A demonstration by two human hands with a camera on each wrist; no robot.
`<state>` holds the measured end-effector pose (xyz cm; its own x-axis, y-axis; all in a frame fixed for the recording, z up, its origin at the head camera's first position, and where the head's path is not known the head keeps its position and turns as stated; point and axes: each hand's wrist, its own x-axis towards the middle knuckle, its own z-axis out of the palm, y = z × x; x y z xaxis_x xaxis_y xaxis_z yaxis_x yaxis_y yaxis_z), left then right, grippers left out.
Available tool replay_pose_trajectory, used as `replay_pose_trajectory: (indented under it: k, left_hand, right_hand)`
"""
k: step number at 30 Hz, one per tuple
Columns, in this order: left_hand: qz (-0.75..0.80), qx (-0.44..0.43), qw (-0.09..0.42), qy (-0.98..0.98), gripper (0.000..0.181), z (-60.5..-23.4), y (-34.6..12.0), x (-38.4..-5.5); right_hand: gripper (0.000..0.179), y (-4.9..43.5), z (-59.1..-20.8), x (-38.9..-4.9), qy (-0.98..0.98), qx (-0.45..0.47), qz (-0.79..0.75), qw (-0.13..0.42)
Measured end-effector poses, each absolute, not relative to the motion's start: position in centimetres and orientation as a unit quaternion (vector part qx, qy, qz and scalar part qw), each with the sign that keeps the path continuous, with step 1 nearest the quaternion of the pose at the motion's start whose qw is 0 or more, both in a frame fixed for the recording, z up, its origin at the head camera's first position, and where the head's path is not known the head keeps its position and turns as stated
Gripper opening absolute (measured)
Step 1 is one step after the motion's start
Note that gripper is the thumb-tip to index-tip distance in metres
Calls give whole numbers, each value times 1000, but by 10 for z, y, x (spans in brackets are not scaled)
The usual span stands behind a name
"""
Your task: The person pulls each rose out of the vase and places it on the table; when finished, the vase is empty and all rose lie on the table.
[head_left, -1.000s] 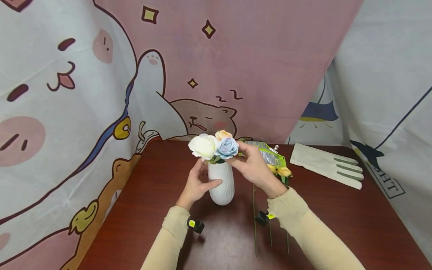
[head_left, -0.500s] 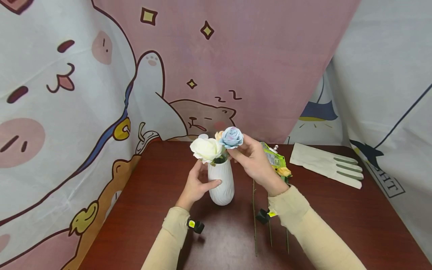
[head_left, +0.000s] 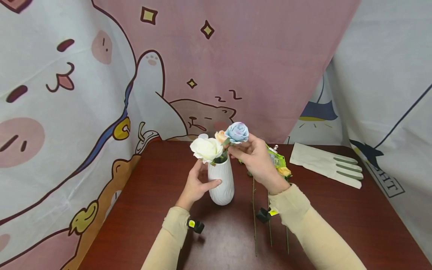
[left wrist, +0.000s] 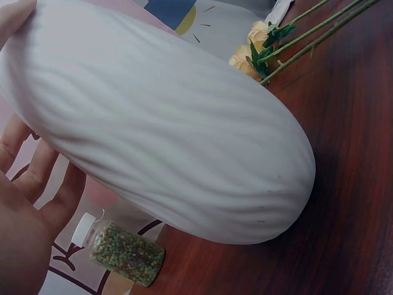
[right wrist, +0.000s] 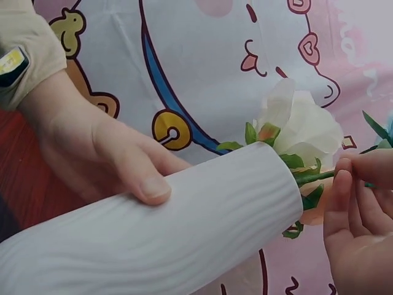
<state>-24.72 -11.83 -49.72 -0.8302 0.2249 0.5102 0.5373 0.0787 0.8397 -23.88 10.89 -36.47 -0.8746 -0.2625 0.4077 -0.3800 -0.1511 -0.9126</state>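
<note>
A white ribbed vase (head_left: 221, 183) stands on the table, gripped around its side by my left hand (head_left: 196, 184). The white rose (head_left: 206, 149) and a peach rose (head_left: 220, 136) show above its mouth. Raised at the right of them is a blue rose (head_left: 237, 132). My right hand (head_left: 255, 161) pinches its green stem (right wrist: 319, 176) between thumb and fingertips. In the right wrist view the stem runs from the vase's mouth to those fingertips, and the thumb (right wrist: 152, 189) of the left hand lies across the vase wall.
Yellow roses (left wrist: 258, 46) on long stems lie right of the vase, partly under the right forearm. Behind them is a green packet (head_left: 277, 159) with a metal clip. A white glove (head_left: 324, 165) lies back right. The left wrist view shows a capped bottle of green beads (left wrist: 128, 253).
The right hand has drawn the blue rose up and to the right, away from the white rose. The left hand and the vase have stayed in place.
</note>
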Motion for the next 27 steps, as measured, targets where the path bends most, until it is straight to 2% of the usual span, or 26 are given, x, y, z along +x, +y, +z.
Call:
replay_pose_trajectory:
  k: [5, 9, 13, 20, 27]
  left_hand:
    - [-624, -264, 125, -725, 79, -497, -118, -247]
    - [-624, -260, 124, -727, 78, -497, -118, -247]
    - [-625, -260, 124, -726, 79, -496, -118, -247]
    - [-626, -265, 126, -722, 77, -496, -117, -248]
    - [-623, -261, 128, -726, 80, -496, -117, -248]
  right_hand:
    - [33, 109, -365, -240, -633, 224, 740, 48]
    - [12, 108, -364, -240, -615, 208, 759, 50]
    - [25, 108, -364, -240, -580, 210, 787, 35]
    - [7, 109, -361, -241, -545, 224, 808, 20]
    - [17, 110, -360, -240, -555, 230, 799, 26]
